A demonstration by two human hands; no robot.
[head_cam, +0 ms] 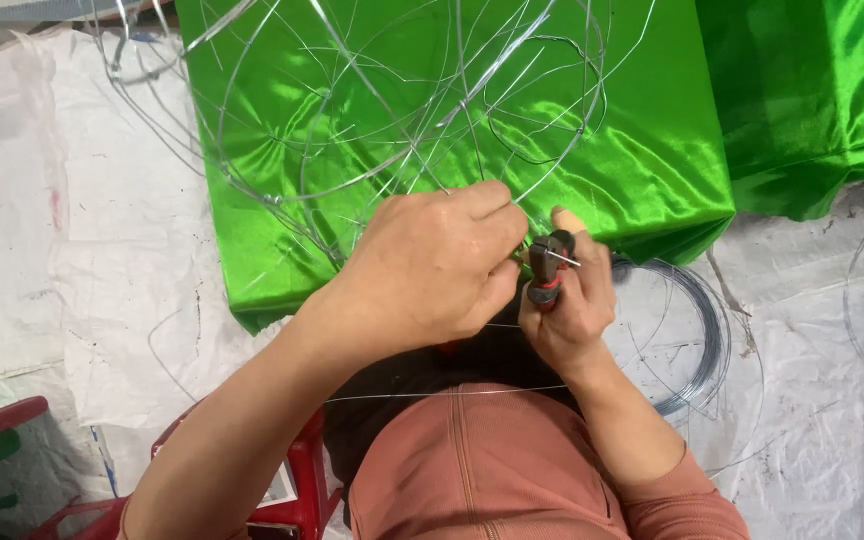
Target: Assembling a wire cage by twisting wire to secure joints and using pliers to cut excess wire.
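**Two hands at a wire frame over green cloth**

The left hand (430, 268) is curled, its fingers pressed together and pinching thin wire at the near edge of the wire frame (382, 110). Its knuckles face up and the fingertips tuck under, so the exact point of the pinch is hidden. Just beside it, touching or nearly so, the right hand (570, 310) is closed around a pair of pliers (549, 262) with red and black handles. The thumb points up along the tool, and the pliers' nose sits next to the left hand's fingertips, where a short bit of wire shows.

The frame is made of bent hoops and crossing straight strands of silver wire. It rises above and away from the hands, over a block covered in shiny green cloth (642, 150). One straight strand of wire (452, 392) runs across the person's lap, below both wrists.

To the right of the right hand, a coil of wire (697, 340) lies on the white plastic sheet (62, 240) that covers the floor. A second piece of green cloth lies at the upper right. A red stool (307, 480) shows under the left forearm, and the person wears a pinkish-brown top.
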